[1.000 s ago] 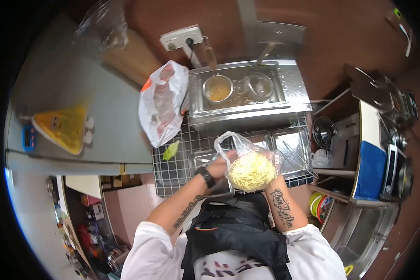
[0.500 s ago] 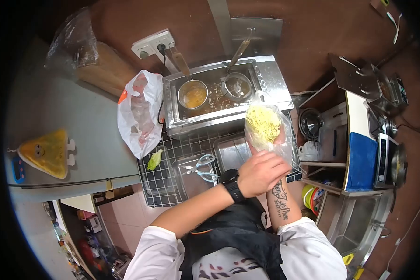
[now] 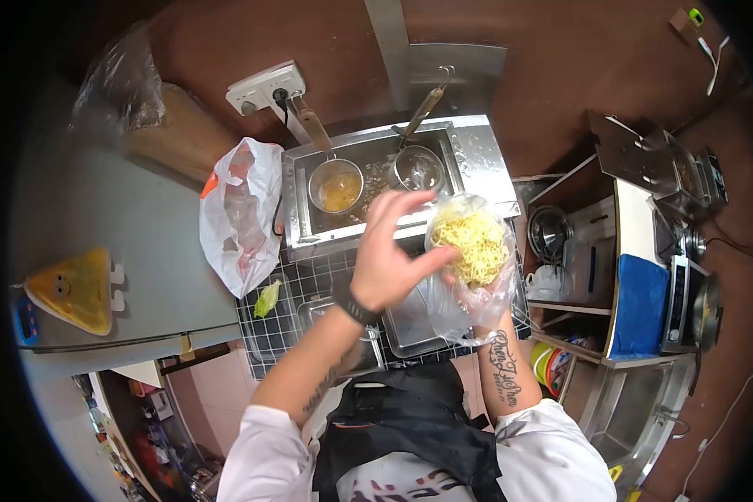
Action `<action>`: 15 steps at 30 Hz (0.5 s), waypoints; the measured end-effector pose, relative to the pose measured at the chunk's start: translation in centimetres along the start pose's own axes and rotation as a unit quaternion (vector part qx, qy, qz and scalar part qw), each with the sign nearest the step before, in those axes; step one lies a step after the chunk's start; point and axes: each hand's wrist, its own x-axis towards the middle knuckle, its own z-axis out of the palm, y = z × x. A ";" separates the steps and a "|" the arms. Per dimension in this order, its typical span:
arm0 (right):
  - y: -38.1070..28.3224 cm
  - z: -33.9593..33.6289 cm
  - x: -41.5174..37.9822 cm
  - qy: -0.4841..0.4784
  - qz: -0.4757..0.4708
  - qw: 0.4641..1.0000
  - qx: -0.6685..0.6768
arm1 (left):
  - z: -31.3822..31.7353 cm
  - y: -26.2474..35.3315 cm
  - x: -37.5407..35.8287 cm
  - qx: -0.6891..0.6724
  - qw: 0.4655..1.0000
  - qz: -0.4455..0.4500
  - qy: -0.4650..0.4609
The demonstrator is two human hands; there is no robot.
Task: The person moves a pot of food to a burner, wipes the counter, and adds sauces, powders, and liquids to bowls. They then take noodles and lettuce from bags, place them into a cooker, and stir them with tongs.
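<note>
Pale yellow noodles (image 3: 470, 244) lie bunched on a clear plastic bag (image 3: 464, 322). My right hand (image 3: 487, 294) holds them from beneath, its fingers mostly hidden by the plastic and noodles. My left hand (image 3: 386, 266), with a black watch at the wrist, is open beside them. Its fingers are spread, and its thumb reaches the near side of the noodles. Behind the hands sits a steel cooker with liquid (image 3: 378, 188). One strainer basket (image 3: 336, 186) in it contains something yellow; a second basket (image 3: 419, 170) stands to its right.
A wire rack (image 3: 255, 339) carries a green leaf (image 3: 267, 299) and metal trays (image 3: 410, 322). Left of the cooker is a white plastic bag (image 3: 241, 222). A wall socket (image 3: 265, 87) is behind it. Shelving with a blue panel (image 3: 642, 305) stands on the right.
My left hand has moved left and up from over my right wrist, and its fingers have spread. The bag's plastic now hangs lower around my right hand, with the noodles more exposed.
</note>
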 end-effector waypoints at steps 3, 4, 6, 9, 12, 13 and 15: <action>0.8 -1.5 -0.1 -0.037 -0.001 0.993 -0.109 | 0.2 -1.5 3.4 -0.023 0.990 -0.072 -0.117; 0.8 -1.8 0.0 -0.055 0.127 0.976 0.166 | 0.6 -2.6 4.0 -0.107 0.977 -0.133 -0.125; 1.1 -2.1 -0.2 -0.129 0.224 0.845 0.468 | 2.2 -6.2 4.2 -0.234 0.942 -0.216 -0.106; 0.6 -2.4 -0.7 -0.061 0.238 0.844 0.477 | 6.1 -10.9 1.3 -0.202 0.924 -0.269 -0.180; -0.3 -2.4 0.0 0.043 0.217 0.882 0.415 | 9.7 -11.3 -4.9 -0.228 0.949 -0.138 -0.167; -0.7 -2.4 0.7 0.073 0.213 0.891 0.394 | 10.0 -10.7 -6.4 -0.255 0.940 -0.192 -0.118; -1.3 -2.5 2.7 0.125 0.212 0.897 0.367 | 9.8 -8.8 -8.3 -0.287 0.917 -0.277 0.011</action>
